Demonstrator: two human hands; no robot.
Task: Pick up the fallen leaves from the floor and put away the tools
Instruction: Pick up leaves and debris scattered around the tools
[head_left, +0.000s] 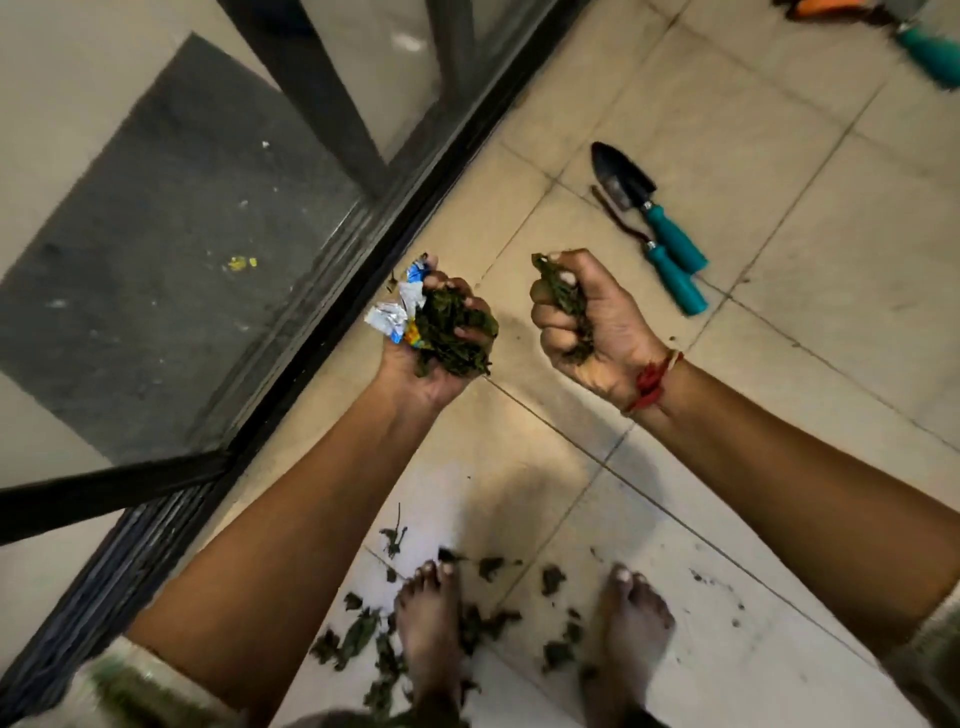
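I see both hands clenched. The left hand (415, 376) grips one wad of leaves (454, 332) and one crumpled wrapper (397, 317); the right hand (597, 327) fists a second wad (563, 296). Loose leaves (358, 634) lie scattered round two bare feet (431, 623). Two teal-handled tools (675, 241) lie side by side on the tiles beyond.

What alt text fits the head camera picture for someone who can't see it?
Seen from above, a person's left hand holds a clump of leaves with a crumpled wrapper, and the right hand grips more leaves. Loose leaves lie round their bare feet on the tiled floor; two teal-handled garden tools lie nearby.
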